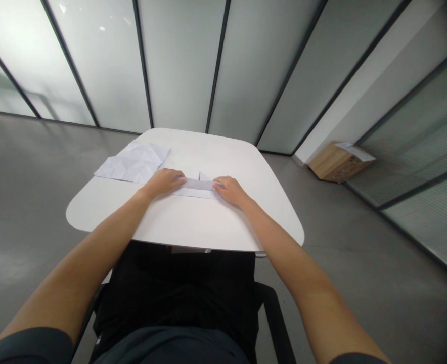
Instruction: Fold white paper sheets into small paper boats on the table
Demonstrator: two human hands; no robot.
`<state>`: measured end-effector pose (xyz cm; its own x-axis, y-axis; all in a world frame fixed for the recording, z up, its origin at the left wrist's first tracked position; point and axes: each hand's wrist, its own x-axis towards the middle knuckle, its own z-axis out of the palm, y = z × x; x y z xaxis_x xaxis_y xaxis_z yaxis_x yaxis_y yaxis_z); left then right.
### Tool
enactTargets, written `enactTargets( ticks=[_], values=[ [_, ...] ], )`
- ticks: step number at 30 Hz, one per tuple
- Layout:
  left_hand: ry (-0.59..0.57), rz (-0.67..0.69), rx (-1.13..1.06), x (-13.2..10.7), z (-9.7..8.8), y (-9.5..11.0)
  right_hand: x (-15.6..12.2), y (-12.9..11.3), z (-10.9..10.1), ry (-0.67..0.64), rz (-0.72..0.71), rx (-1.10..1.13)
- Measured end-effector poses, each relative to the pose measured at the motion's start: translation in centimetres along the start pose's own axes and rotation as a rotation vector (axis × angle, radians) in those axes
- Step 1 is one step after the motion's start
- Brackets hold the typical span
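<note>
A white table [193,225] with rounded corners stands before frosted glass walls [181,65], and a cardboard box [339,163] sits on the grey floor [30,192] well to the right of the table. Near the far left corner of the table lies a creased sheet of white paper [132,163], with many fold lines on it. Near the middle of the table lies a folded white paper [196,188]. Its long axis runs from left to right, almost parallel to the near edge, and a small pointed part of it points toward the far edge. Both ends of this paper are hidden under the hands, so I cannot see its full length. The left hand [163,183] and the right hand [231,191] lie over these ends, with the fingers kept close together and pressing down from above. I cannot tell if any thumb pinches the paper from under it.
</note>
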<state>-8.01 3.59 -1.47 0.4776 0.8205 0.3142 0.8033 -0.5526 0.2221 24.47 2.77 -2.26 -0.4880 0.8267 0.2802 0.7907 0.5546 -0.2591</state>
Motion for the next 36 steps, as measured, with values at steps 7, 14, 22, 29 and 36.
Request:
enactTargets(
  ticks=[7, 14, 22, 29, 36],
  values=[
    [0.01, -0.03, 0.002, 0.4, 0.8, -0.1, 0.0, -0.6, -0.2, 0.013, 0.059, -0.02],
    [-0.005, -0.033, 0.001, 0.7, 1.4, -0.5, 0.3, -0.1, 0.4, 0.032, 0.05, -0.021],
    [0.002, -0.014, -0.023, 0.7, 1.5, -0.4, 0.3, -0.3, 0.5, 0.024, 0.077, -0.032],
    [0.004, -0.007, -0.008, 0.7, 1.5, -0.2, 0.4, -0.5, 0.6, 0.003, 0.13, -0.051],
    [0.05, 0.021, 0.035, 0.5, 1.2, 0.9, 0.5, -0.7, 0.9, 0.003, 0.159, -0.105]
  ],
)
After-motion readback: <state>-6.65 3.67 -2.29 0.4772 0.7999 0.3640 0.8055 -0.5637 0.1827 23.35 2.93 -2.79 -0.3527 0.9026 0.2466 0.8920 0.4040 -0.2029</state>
